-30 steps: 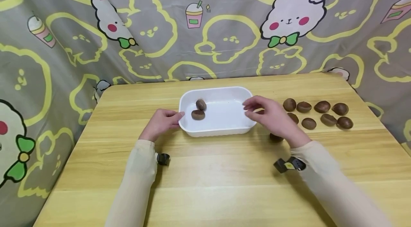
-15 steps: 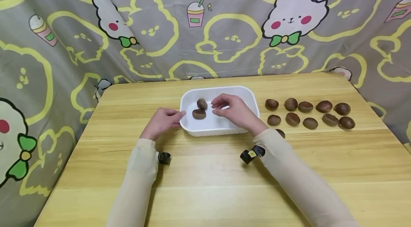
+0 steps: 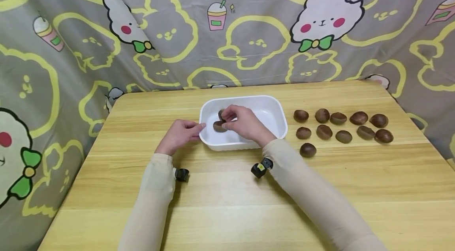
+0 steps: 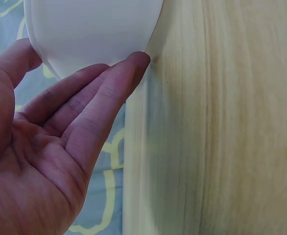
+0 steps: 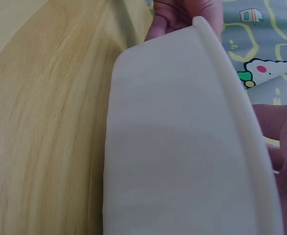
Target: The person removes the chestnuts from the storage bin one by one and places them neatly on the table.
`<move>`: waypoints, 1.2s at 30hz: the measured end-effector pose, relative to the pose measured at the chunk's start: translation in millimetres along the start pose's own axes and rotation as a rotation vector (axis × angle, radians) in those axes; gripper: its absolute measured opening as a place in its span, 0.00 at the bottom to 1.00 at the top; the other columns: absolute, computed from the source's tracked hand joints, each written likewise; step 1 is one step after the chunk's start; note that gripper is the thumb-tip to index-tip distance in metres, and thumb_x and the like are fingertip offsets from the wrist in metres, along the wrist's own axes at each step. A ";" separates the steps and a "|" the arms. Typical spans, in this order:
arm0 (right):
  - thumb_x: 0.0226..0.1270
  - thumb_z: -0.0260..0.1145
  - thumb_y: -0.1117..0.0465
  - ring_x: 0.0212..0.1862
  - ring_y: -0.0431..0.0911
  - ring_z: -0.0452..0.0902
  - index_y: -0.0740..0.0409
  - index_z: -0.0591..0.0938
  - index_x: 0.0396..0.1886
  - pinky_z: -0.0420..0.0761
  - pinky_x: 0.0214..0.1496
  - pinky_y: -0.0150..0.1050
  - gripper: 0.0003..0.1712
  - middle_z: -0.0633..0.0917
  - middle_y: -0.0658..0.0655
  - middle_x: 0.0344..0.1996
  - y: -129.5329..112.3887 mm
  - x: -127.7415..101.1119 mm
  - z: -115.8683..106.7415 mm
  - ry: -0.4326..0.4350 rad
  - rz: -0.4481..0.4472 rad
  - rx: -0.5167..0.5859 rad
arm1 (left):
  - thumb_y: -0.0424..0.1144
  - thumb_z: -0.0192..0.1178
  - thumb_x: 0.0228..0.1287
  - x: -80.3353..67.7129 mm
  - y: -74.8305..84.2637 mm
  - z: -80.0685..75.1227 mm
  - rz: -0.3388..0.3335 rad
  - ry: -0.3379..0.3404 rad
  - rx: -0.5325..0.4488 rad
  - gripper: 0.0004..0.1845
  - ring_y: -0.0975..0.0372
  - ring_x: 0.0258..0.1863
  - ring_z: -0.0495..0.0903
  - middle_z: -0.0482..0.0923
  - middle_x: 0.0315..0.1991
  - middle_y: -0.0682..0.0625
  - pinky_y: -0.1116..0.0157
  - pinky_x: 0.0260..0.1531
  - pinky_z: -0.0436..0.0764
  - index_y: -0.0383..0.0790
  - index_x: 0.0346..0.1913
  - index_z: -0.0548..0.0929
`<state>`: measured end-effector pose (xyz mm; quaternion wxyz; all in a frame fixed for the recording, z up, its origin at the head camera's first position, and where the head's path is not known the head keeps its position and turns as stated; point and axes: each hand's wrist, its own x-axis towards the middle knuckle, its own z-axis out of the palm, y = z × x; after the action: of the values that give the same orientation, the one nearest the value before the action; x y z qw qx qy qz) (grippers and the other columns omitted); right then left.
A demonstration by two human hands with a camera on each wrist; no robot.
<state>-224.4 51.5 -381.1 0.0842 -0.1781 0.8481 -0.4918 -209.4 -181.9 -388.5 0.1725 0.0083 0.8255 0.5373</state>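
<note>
A white rectangular tray [image 3: 249, 145] stands on the table, with two brown chestnuts in its left part. My left hand [image 3: 181, 134] grips the tray's left end; in the left wrist view its thumb lies at one edge and its fingers [image 4: 99, 100] bend against the underside. My right hand [image 3: 245, 122] reaches over the tray's near side into it. The thumb comes up to the near chestnut [image 3: 218, 126], while the fingertips overlap the far chestnut [image 3: 221, 113], partly hiding it. In the right wrist view the tray wall [image 5: 172, 132] hides most of the right hand.
On the wooden table [image 3: 220, 211], right of the tray, several chestnuts [image 3: 324, 132] lie in loose rows. One chestnut [image 3: 307, 150] lies nearest the front. A patterned grey curtain [image 3: 249, 73] hangs behind the table and at its left side.
My right hand has moved left, from the tray's right end to the two chestnuts, uncovering chestnuts on the table. My left hand has stayed on the tray.
</note>
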 end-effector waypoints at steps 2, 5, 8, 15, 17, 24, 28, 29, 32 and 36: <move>0.60 0.71 0.67 0.48 0.48 0.80 0.66 0.82 0.47 0.77 0.53 0.40 0.16 0.84 0.60 0.43 0.4 2.0 2.6 -0.009 0.005 -0.013 | 0.47 0.63 0.69 0.1 -0.1 0.2 0.000 0.002 0.013 0.24 0.55 0.38 0.86 0.85 0.42 0.38 0.58 0.42 0.84 0.26 0.52 0.83; 0.60 0.70 0.68 0.49 0.49 0.80 0.67 0.82 0.47 0.77 0.54 0.40 0.15 0.84 0.60 0.44 1.3 4.3 5.4 -0.018 0.015 -0.031 | 0.48 0.63 0.69 0.3 -0.1 0.5 -0.002 0.003 0.031 0.24 0.56 0.37 0.86 0.85 0.42 0.39 0.59 0.42 0.84 0.27 0.51 0.84; 0.60 0.71 0.68 0.50 0.49 0.80 0.67 0.82 0.47 0.76 0.55 0.40 0.16 0.84 0.59 0.45 2.6 6.0 8.0 -0.029 0.031 -0.052 | 0.49 0.62 0.69 0.4 0.0 0.4 -0.007 0.001 0.041 0.24 0.57 0.37 0.86 0.85 0.42 0.40 0.59 0.42 0.83 0.28 0.51 0.84; 0.61 0.70 0.67 0.51 0.50 0.80 0.64 0.83 0.49 0.75 0.56 0.40 0.15 0.84 0.59 0.47 5.6 11.1 12.5 -0.054 0.022 -0.103 | 0.50 0.63 0.68 0.5 -1.3 -0.2 -0.009 0.001 0.048 0.24 0.56 0.38 0.86 0.85 0.43 0.40 0.58 0.44 0.83 0.29 0.52 0.84; 0.62 0.70 0.67 0.52 0.51 0.80 0.63 0.83 0.48 0.75 0.57 0.40 0.15 0.85 0.59 0.48 5.8 12.8 13.4 -0.066 0.013 -0.128 | 0.50 0.63 0.68 1.2 -2.0 0.1 -0.003 -0.001 0.048 0.25 0.56 0.39 0.86 0.85 0.44 0.40 0.58 0.44 0.83 0.29 0.52 0.84; 0.62 0.70 0.65 0.50 0.47 0.79 0.62 0.84 0.49 0.74 0.57 0.39 0.15 0.85 0.55 0.44 4.2 14.2 17.3 -0.081 -0.023 -0.238 | 0.50 0.63 0.68 4.9 -2.5 -0.3 0.007 0.001 0.063 0.25 0.56 0.39 0.86 0.84 0.45 0.40 0.59 0.43 0.83 0.29 0.53 0.84; 0.62 0.70 0.65 0.50 0.47 0.78 0.61 0.84 0.51 0.73 0.58 0.39 0.17 0.84 0.55 0.45 4.1 15.8 17.9 -0.092 -0.031 -0.286 | 0.50 0.63 0.68 4.7 -2.4 -0.7 0.012 0.008 0.055 0.25 0.56 0.40 0.86 0.84 0.46 0.40 0.60 0.43 0.84 0.29 0.53 0.83; 0.62 0.70 0.65 0.50 0.47 0.78 0.61 0.84 0.51 0.73 0.58 0.39 0.17 0.84 0.55 0.45 4.1 16.2 18.0 -0.095 -0.032 -0.293 | 0.50 0.63 0.68 4.5 -2.7 -0.9 0.015 0.008 0.057 0.25 0.56 0.40 0.86 0.84 0.46 0.40 0.60 0.43 0.84 0.29 0.53 0.83; 0.62 0.70 0.66 0.50 0.47 0.78 0.62 0.83 0.52 0.73 0.58 0.39 0.18 0.84 0.55 0.46 4.0 17.1 18.6 -0.108 -0.029 -0.298 | 0.50 0.63 0.68 4.7 -3.6 -1.0 0.010 0.014 0.061 0.25 0.56 0.40 0.86 0.84 0.45 0.41 0.61 0.42 0.84 0.29 0.53 0.84; 0.61 0.71 0.65 0.49 0.47 0.78 0.62 0.84 0.52 0.75 0.56 0.39 0.18 0.83 0.55 0.45 4.4 18.0 19.4 -0.122 -0.020 -0.310 | 0.51 0.63 0.67 4.9 -3.6 -1.2 0.007 0.015 0.063 0.25 0.56 0.39 0.86 0.84 0.45 0.41 0.61 0.42 0.84 0.30 0.52 0.84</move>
<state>-235.8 31.0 -394.0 0.1023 -0.2269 0.9054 -0.3440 -213.8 -183.4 -392.6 0.1643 0.0125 0.8431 0.5119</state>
